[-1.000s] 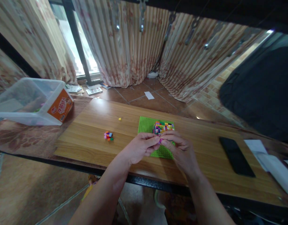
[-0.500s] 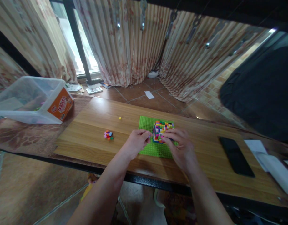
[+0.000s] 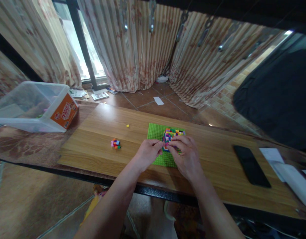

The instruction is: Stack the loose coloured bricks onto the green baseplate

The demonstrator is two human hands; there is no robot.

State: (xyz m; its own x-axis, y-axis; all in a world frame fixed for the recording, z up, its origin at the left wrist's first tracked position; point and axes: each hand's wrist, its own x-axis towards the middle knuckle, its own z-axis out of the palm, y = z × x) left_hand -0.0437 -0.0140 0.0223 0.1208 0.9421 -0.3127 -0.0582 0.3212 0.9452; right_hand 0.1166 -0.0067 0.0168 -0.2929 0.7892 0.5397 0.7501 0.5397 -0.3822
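Observation:
A many-coloured structure of toy building bricks stands on a green studded baseplate. My left hand is at its left side, thumb and forefinger pinched together; whatever lies between them is too small to make out. My right hand reaches over the front of the structure and hides part of it. A small pink brick shows at its closed fingertips, close to the left fingertips. To the left, a small cluster of loose bricks lies on the wooden board, with a single yellow brick farther back.
A clear plastic tub with an orange label stands at the far left. On the right lie a black phone, papers and a white object. The wooden board ends at the table's front edge.
My right hand has moved left with the pink brick, and my left hand has shifted slightly right, so the fingertips now meet. The loose bricks have stayed put.

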